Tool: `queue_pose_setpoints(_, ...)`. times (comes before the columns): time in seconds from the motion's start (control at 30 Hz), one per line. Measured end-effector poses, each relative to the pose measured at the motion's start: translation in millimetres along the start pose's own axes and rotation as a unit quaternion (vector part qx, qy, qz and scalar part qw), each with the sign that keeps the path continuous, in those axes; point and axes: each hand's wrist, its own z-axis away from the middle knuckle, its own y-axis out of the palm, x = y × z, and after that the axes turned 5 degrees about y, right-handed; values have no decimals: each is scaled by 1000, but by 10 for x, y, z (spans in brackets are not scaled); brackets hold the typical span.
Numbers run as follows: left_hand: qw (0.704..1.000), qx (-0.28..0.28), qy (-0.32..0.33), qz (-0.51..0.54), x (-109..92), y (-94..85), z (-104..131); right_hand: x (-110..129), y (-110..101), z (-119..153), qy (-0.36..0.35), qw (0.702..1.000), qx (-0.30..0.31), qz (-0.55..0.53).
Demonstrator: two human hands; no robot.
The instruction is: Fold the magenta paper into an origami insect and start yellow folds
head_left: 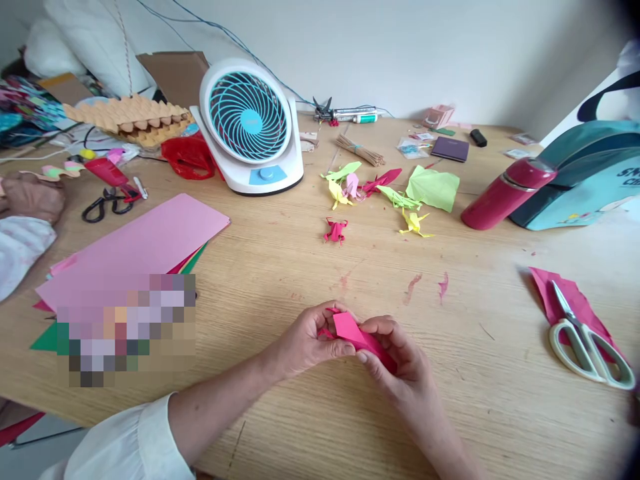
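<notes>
Between my two hands is a folded piece of bright pink paper (365, 340), raised just over the near part of the table. My left hand (315, 340) pinches its left end, the thumb along the near side. Thin pink points of the paper stick out by those fingers. My right hand (400, 357) is closed round the right end, which it partly hides. Beyond the hands a small red folded paper frog (335, 231) rests on the table. Farther back are yellow paper figures (414, 224) and a crumpled light green sheet (433, 188).
Scissors (583, 343) lie on pink paper (545, 287) at right. A red flask (507, 193) leans against a teal bag (585, 177). A white fan (250, 123) stands at the back. Stacked coloured paper (145, 240) and black-handled scissors (107, 205) are at left.
</notes>
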Motion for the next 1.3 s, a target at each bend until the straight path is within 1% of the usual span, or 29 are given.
queue_pose_setpoints(0.13,999,-9,5,-30,-21,3,-5,-29,13,-8,31,999,-8,-11)
queue_pose_setpoints(0.2,1000,-6,2,-28,-39,5,-6,-29,10,-12,34,999,-2,-16)
queue_pose_setpoints(0.27,1000,-2,-6,-23,-48,7,-6,-14,-3,-13,25,1000,3,3)
queue_pose_setpoints(0.37,999,-18,-4,-46,-41,19,-3,23,-22,-4,-24,994,-2,103)
queue_pose_setpoints(0.5,993,-41,28,-108,-19,49,-1,27,-11,16,-110,962,-3,249)
queue_pose_setpoints(0.6,987,-54,35,-144,-2,64,-7,-8,26,28,-135,940,12,314)
queue_pose_setpoints(0.63,985,-59,36,-155,5,68,-8,-18,40,32,-135,937,17,321)
queue_pose_setpoints(0.7,983,-58,36,-170,22,77,0,-33,63,40,-121,943,26,308)
queue_pose_setpoints(0.83,984,-21,33,-173,7,72,53,-53,56,39,-90,964,26,248)
queue_pose_setpoints(0.93,985,25,21,-171,-95,-48,14,-66,-11,9,-61,971,0,232)
queue_pose_setpoints(0.97,983,29,22,-181,-148,-123,-46,-66,-41,-4,-49,971,-14,234)
queue_pose_setpoints(1.0,977,17,28,-209,-207,-211,-137,-62,-71,-18,-41,970,-30,238)
queue_pose_setpoints(1.03,965,-19,45,-257,-271,-309,-257,-54,-99,-30,-34,969,-44,241)
queue_pose_setpoints(1.07,942,-59,63,-326,-338,-408,-403,-44,-123,-40,-29,968,-56,241)
queue_pose_setpoints(1.1,908,-95,75,-401,-404,-503,-569,-31,-143,-47,-27,968,-62,240)
queue_pose_setpoints(1.13,870,-113,79,-472,-465,-587,-747,-17,-156,-52,-27,969,-66,238)
queue_pose_setpoints(1.17,830,-143,68,-534,-519,-654,-929,-5,-164,-55,-32,968,-70,238)
queue_pose_setpoints(1.23,750,-195,-21,-632,-591,-732,-1275,9,-169,-55,-44,966,-76,244)
queue_pose_setpoints(1.27,736,-211,-50,-642,-607,-743,-1427,10,-169,-54,-48,964,-78,249)
queue_pose_setpoints(1.3,730,-217,-70,-645,-609,-739,-1561,7,-168,-54,-51,963,-80,254)
